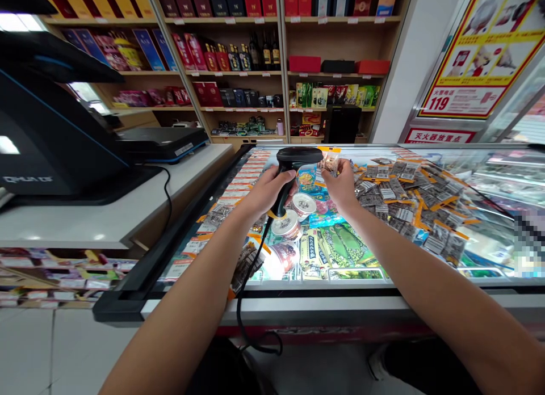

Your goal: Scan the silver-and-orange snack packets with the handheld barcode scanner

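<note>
My left hand [272, 189] is wrapped round the handle of a black barcode scanner [299, 155], whose head points to the right. A black cable runs down from its handle. Close in front of the scanner head, my right hand [340, 182] pinches a small snack packet [330, 161] with an orange top edge. Many like it, orange-edged with dark contents and white labels, lie in a heap [404, 193] on the glass to the right. A few more packets [247, 261] lie near my left forearm. Through the freezer's glass top show round tubs [286, 225] and green ice-cream bags [344, 244].
A black point-of-sale machine [55, 128] and a flat scale [164, 142] stand on the white counter [85, 225] at left. Shelves of boxes and bottles [242, 57] line the back. The scanner cable [239, 304] loops over the freezer's front edge [323, 309].
</note>
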The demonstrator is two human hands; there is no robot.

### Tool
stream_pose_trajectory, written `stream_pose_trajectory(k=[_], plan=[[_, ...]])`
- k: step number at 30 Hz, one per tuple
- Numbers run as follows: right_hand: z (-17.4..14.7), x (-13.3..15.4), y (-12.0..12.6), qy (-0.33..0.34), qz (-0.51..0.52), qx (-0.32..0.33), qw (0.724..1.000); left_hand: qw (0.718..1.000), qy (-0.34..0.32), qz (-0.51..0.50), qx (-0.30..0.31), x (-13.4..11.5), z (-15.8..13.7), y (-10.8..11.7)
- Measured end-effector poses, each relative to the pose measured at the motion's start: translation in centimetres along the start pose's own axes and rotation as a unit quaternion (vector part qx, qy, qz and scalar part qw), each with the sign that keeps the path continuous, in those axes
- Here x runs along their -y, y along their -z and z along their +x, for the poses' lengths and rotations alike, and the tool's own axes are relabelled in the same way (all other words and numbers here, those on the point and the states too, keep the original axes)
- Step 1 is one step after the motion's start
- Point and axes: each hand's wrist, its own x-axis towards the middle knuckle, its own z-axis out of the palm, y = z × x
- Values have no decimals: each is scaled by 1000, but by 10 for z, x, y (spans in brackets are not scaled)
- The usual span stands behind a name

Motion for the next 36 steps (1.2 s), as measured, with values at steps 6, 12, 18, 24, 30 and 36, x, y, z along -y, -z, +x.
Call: stream_pose_trajectory(k=[6,12,18,24,30,36], plan=[[1,0,0,2,6,-10,1000,1000,1,-6,-4,1,0,0],[6,3,4,17,-35,-11,999,1000,-11,-17,-17,2,2,0],[42,35,59,37,-245,1,969,993,-42,-53,-100,1,8,5],[81,5,138,-126,-520,4,845,984,-32,-61,-165,-10,4,14],[59,5,100,35,-551,-37,833,963,-62,-102,-243,-18,2,36],[1,27,-53,62,-325,301,894,916,-86,-153,-362,-11,4,58]])
